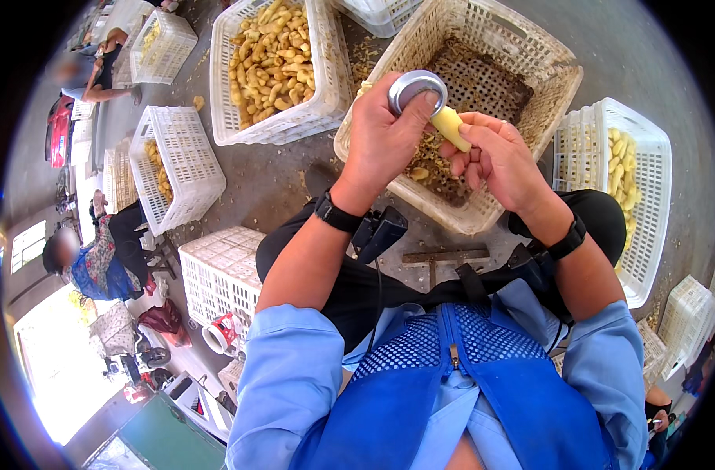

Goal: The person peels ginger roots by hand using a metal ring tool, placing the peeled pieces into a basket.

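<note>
blue vest [397,415], foremost. left grip [381,129]: closed around a silver-rimmed round tool [435,78]. right grip [502,160]: pinching a peeled yellow root [452,128], above a soiled crate [444,213] holding peelings [429,150]. upper-left white crate [295,128]: heaped tan roots [271,66]. right-hand crate [649,204]: pale roots [622,168].

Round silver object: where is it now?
In the head view, the round silver object is above centre, in the left hand, beside the pale yellow piece.
</note>
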The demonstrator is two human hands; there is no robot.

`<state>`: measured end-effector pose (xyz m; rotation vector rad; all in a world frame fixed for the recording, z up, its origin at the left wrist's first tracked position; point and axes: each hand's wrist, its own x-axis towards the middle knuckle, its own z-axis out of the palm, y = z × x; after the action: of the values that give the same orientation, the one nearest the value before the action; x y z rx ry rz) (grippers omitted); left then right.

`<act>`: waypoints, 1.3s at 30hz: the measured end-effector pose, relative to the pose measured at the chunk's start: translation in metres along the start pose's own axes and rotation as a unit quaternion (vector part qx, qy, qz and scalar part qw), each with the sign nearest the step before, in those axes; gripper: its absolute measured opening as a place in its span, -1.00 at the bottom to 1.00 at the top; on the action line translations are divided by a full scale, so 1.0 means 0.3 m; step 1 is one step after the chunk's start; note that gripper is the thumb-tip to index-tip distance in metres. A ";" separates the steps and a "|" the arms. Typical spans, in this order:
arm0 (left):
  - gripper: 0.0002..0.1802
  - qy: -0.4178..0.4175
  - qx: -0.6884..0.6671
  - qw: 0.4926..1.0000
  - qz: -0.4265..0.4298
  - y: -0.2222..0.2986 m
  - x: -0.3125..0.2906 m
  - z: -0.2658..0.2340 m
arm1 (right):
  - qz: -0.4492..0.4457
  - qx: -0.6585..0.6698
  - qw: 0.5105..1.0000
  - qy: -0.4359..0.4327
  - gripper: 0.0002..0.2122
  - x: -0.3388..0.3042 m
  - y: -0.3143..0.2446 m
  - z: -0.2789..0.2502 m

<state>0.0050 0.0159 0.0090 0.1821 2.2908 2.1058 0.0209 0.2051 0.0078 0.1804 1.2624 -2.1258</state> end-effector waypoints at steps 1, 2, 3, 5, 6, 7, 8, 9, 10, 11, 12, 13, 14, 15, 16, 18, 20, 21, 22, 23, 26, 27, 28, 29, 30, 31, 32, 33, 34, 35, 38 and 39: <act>-0.79 0.008 -0.031 0.999 -0.014 0.005 0.001 0.003 | -0.007 0.005 1.000 0.006 -0.74 0.001 0.003 -0.002; -0.80 0.015 -0.062 0.998 -0.028 0.015 0.004 0.006 | -0.016 0.002 1.000 0.014 -0.76 0.001 0.005 -0.004; -0.80 0.023 -0.093 0.994 -0.043 0.021 0.005 0.009 | -0.024 -0.002 0.999 0.022 -0.77 0.002 0.007 -0.005; -0.80 0.038 -0.073 0.996 -0.034 0.016 0.003 0.013 | -0.038 -0.008 0.998 0.044 -0.79 0.002 0.006 -0.006; -0.80 0.045 -0.063 0.997 -0.030 0.014 0.002 0.016 | -0.043 -0.010 0.997 0.057 -0.80 0.003 0.002 -0.006; -0.82 0.035 -0.035 0.999 -0.017 0.017 -0.003 0.018 | -0.048 -0.013 0.996 0.070 -0.81 0.004 0.000 -0.006; -0.84 0.025 -0.008 1.000 -0.004 0.024 -0.013 0.020 | -0.054 -0.030 0.995 0.075 -0.81 0.005 0.000 -0.007; -0.86 0.015 0.020 1.000 0.009 0.030 -0.021 0.023 | -0.059 -0.047 0.994 0.080 -0.82 0.006 0.001 -0.007; -0.86 0.018 0.008 1.000 0.002 0.031 -0.025 0.042 | -0.065 -0.064 0.992 0.085 -0.82 0.006 0.002 -0.007; -0.86 0.017 0.020 1.000 0.007 0.033 -0.029 0.055 | -0.071 -0.083 0.990 0.089 -0.82 0.005 0.004 -0.004; -0.86 0.015 0.031 0.999 0.011 0.038 -0.031 0.065 | -0.076 -0.103 0.987 0.093 -0.82 0.001 0.005 0.001; -0.86 0.014 0.042 0.999 0.016 0.039 -0.033 0.068 | -0.082 -0.123 0.984 0.097 -0.82 -0.001 0.006 0.004; -0.85 0.021 0.076 0.996 0.034 0.033 -0.027 0.061 | -0.082 -0.120 0.985 0.091 -0.82 0.000 0.007 0.002; -0.84 0.041 0.012 0.999 -0.004 0.030 -0.020 0.055 | -0.082 -0.117 0.986 0.085 -0.82 0.001 0.010 -0.004; -0.83 0.060 -0.052 0.996 -0.043 0.030 -0.013 0.050 | -0.081 -0.115 0.987 0.078 -0.82 0.002 0.011 -0.006; -0.77 0.065 -0.136 0.983 -0.100 0.020 0.002 0.017 | -0.080 -0.095 0.990 0.067 -0.82 0.000 0.004 0.002; -0.76 0.080 -0.146 0.982 -0.089 0.025 -0.002 0.016 | -0.083 -0.083 0.991 0.058 -0.81 0.000 0.000 0.007; -0.76 0.086 -0.152 0.981 -0.084 0.030 -0.004 0.019 | -0.087 -0.081 0.991 0.055 -0.80 0.000 -0.001 0.007; -0.75 0.079 -0.128 0.985 -0.079 0.033 -0.009 0.019 | -0.091 -0.079 0.991 0.052 -0.80 0.001 -0.002 0.007; -0.75 0.074 -0.103 0.989 -0.074 0.037 -0.020 0.017 | -0.095 -0.077 0.991 0.049 -0.79 0.001 0.001 0.008; -0.75 0.066 -0.084 0.993 -0.053 0.031 -0.025 0.015 | -0.103 -0.066 0.992 0.038 -0.78 0.006 0.011 0.011; -0.74 0.065 -0.086 0.993 -0.044 0.029 -0.025 0.013 | -0.102 -0.058 0.993 0.032 -0.77 0.008 0.013 0.009; -0.75 0.067 -0.085 0.993 -0.045 0.033 -0.028 0.009 | -0.101 -0.050 0.993 0.026 -0.77 0.010 0.015 0.008; -0.75 0.069 -0.085 0.993 -0.045 0.038 -0.030 0.008 | -0.102 -0.036 0.994 0.021 -0.77 0.012 0.015 0.007; -0.76 0.071 -0.084 0.993 -0.046 0.043 -0.031 0.007 | -0.103 -0.022 0.994 0.015 -0.77 0.014 0.016 0.005; -0.76 0.073 -0.105 0.991 -0.044 0.050 -0.031 0.005 | -0.104 -0.008 0.994 0.010 -0.77 0.016 0.016 0.005; -0.77 0.075 -0.124 0.988 -0.043 0.057 -0.031 0.004 | -0.111 -0.017 0.994 0.005 -0.76 0.018 0.017 0.004; -0.77 0.078 -0.144 0.986 -0.042 0.063 -0.032 0.002 | -0.117 -0.025 0.993 0.001 -0.76 0.019 0.019 0.003; -0.77 0.080 -0.133 0.987 -0.036 0.067 -0.034 0.003 | -0.123 -0.033 0.992 -0.004 -0.76 0.020 0.019 0.003; -0.77 0.083 -0.122 0.989 -0.030 0.072 -0.038 0.005 | -0.128 -0.039 0.991 -0.006 -0.76 0.020 0.019 0.005; -0.76 0.082 -0.098 0.992 -0.010 0.069 -0.044 0.006 | -0.149 -0.065 0.987 -0.009 -0.76 0.021 0.020 0.006; -0.76 0.080 -0.092 0.993 -0.003 0.067 -0.046 0.006 | -0.163 -0.079 0.983 -0.008 -0.76 0.022 0.024 0.004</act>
<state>0.0202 0.0179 0.0279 0.0013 2.1534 2.3928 0.0203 0.1988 0.0004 -0.1207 1.5297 -2.2750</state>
